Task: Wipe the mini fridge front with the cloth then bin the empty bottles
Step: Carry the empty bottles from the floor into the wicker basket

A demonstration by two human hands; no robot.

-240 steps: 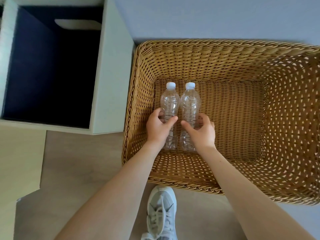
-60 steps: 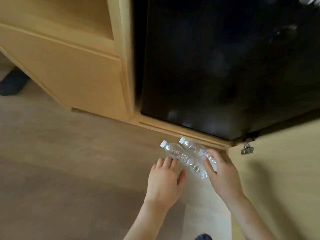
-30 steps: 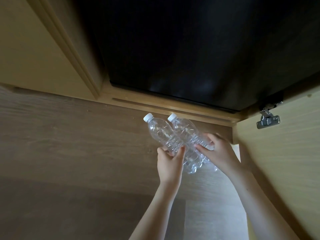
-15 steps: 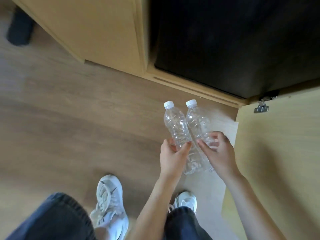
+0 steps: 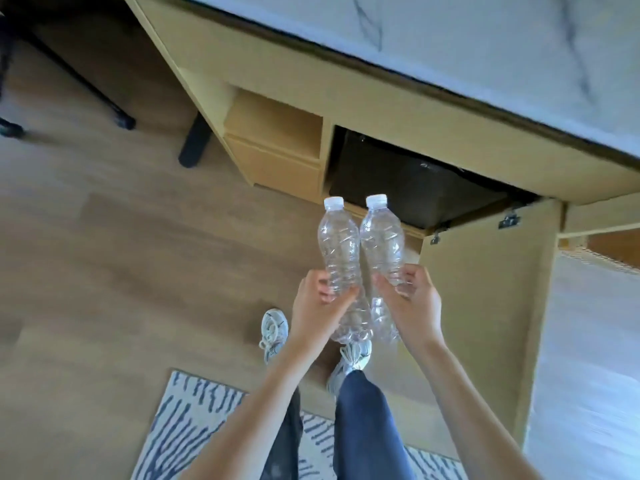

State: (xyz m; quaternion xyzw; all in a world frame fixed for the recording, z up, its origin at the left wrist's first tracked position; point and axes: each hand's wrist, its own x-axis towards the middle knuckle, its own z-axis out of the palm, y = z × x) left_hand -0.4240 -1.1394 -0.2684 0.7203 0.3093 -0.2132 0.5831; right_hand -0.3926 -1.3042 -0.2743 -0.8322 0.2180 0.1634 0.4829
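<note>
Clear crinkled plastic, two empties: left bottle [image 5: 338, 249] in left hand [image 5: 317, 315], right bottle [image 5: 382, 242] in right hand [image 5: 414, 308]. Both upright, white caps up, side by side and just about touching at the shoulders. Gripped low on the body, near the base — likely for carrying the pair as one unit, hands close together. Left fingers [image 5: 325, 292] curled round the bottle, thumb across the front, pinching the wall. Right fingers [image 5: 403, 289] wrapped behind, visible through the plastic, thumb on the near side. Thin walls, so probably a light squeeze only; harder grip risks buckling and slip.

Held at chest height over wood floor [image 5: 121, 271], above white sneakers [image 5: 273, 329] and patterned rug [image 5: 194, 420]. Mini fridge [image 5: 408, 188] dark, recessed in cabinet [image 5: 381, 109] under marble top [image 5: 467, 46]; cabinet door [image 5: 481, 306] swung open to the right, hence fridge front exposed. No cloth in view. No bin in view either.

Judgement: binning step, transport phase. Next needs a turn toward the bin, wherever located.
</note>
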